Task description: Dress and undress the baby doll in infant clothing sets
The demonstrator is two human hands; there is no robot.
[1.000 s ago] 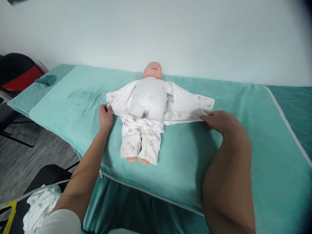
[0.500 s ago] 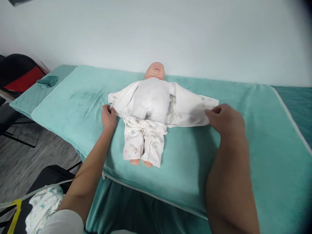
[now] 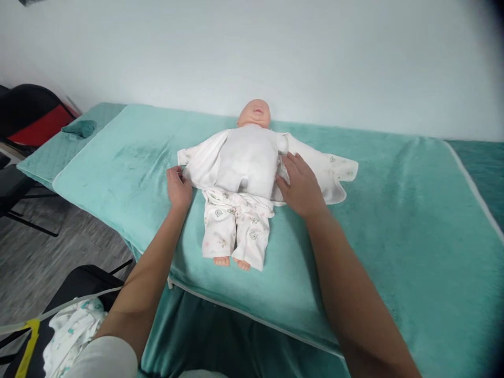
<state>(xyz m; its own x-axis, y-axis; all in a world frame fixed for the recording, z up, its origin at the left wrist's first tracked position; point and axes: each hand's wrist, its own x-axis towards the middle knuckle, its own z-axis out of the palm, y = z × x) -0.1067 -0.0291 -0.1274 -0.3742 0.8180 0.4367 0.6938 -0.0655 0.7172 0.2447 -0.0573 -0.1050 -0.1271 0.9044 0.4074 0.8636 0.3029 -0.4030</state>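
A baby doll (image 3: 246,157) lies on its back on a teal towel-covered bed (image 3: 394,210), head toward the wall. It wears printed white pants (image 3: 235,231), and an open white jacket (image 3: 326,170) is spread out under it on both sides. My left hand (image 3: 179,186) is closed on the jacket's left edge beside the doll's hip. My right hand (image 3: 301,184) lies flat with fingers stretched out on the jacket's right flap, against the doll's side.
A small folded teal cloth (image 3: 79,127) sits at the bed's far left corner. A black and red chair (image 3: 27,118) stands to the left. Printed white clothing (image 3: 69,336) lies on a black seat at lower left. A white wall runs behind the bed.
My right hand let go of the jacket's outer right edge and moved left to rest flat next to the doll's side. The flap now lies loose. My left hand stayed put.
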